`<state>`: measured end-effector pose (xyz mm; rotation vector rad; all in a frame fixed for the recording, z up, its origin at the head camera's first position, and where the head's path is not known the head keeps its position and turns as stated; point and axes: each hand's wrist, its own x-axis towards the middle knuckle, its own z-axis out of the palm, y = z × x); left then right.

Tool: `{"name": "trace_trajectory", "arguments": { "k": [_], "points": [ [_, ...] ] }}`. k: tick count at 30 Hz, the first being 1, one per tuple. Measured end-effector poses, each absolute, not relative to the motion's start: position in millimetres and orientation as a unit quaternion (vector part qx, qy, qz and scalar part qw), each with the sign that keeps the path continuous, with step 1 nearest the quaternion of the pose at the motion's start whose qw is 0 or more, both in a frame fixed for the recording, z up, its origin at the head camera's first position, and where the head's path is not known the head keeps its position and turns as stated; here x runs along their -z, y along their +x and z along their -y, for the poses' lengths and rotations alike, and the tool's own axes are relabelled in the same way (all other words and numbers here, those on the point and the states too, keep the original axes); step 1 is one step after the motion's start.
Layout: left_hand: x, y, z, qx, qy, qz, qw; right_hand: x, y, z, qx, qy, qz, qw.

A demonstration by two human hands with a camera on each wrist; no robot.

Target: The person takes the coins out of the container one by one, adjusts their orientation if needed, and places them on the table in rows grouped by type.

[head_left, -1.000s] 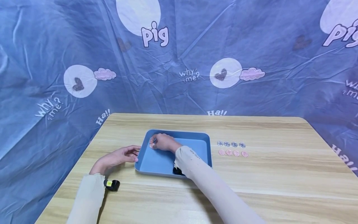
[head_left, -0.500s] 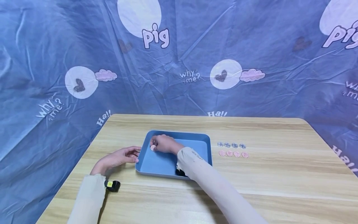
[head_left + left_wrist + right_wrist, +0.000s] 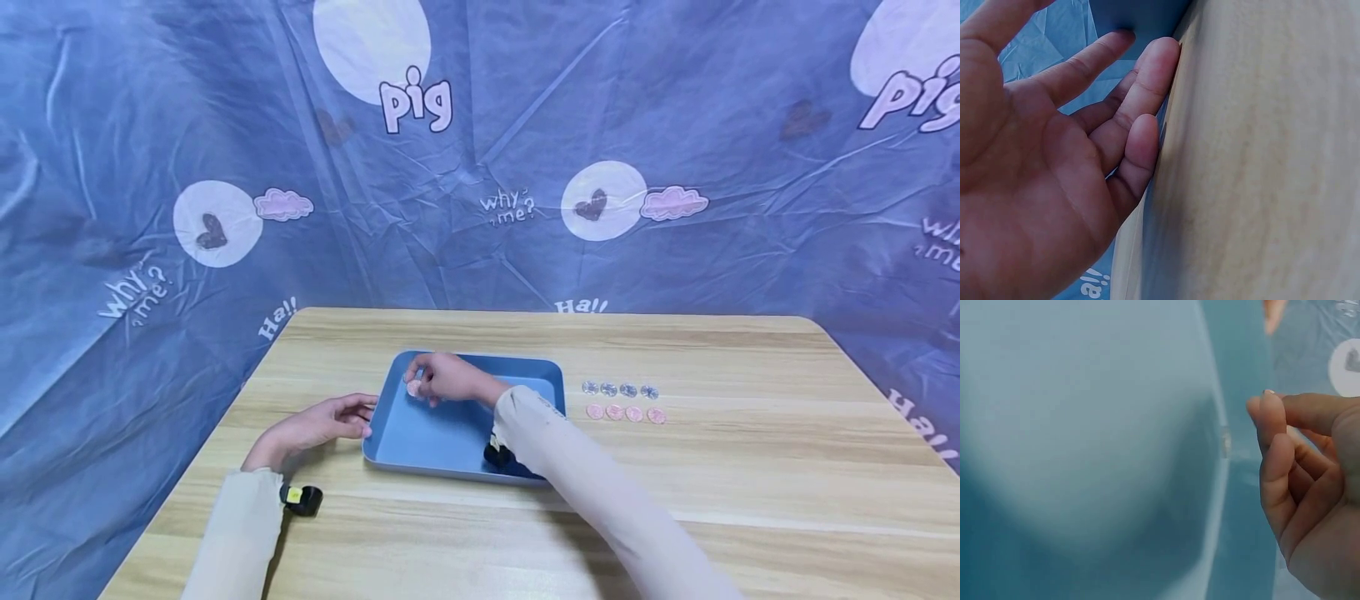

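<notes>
A shallow blue tray (image 3: 450, 446) lies on the wooden table. Over its far left corner my right hand (image 3: 452, 379) pinches a pinkish coin (image 3: 413, 388) between thumb and fingertips. From the right wrist the hand (image 3: 1310, 481) shows thumb and forefinger together, the other fingers curled, and most of the coin hidden. A small pale piece (image 3: 1226, 442) lies where the tray floor meets the wall. My left hand (image 3: 318, 422) rests loosely at the tray's left side; in the left wrist view the hand (image 3: 1054, 162) has a fingertip against the blue wall.
Right of the tray are two short rows of several coins each: silver coins (image 3: 618, 389) behind, pinkish coins (image 3: 625, 413) in front. A blue printed cloth (image 3: 480, 150) hangs behind the table (image 3: 735, 500). Black wrist devices (image 3: 303, 500) sit at both cuffs.
My right hand shifts slightly right and up, with the pinkish coin at its fingertips. The left hand stays beside the tray, and the rows of coins are unchanged.
</notes>
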<state>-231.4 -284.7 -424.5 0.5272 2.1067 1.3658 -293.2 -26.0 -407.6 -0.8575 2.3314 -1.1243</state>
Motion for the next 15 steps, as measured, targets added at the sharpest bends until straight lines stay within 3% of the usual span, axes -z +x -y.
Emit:
{"name": "trace_trajectory", "arguments": {
  "k": [15],
  "points": [
    [423.4, -229.9, 283.6, -0.514, 0.188, -0.787, 0.285, 374.9, -271.3, -24.8, 0.490, -0.279, -0.782, 0.265]
  ]
}}
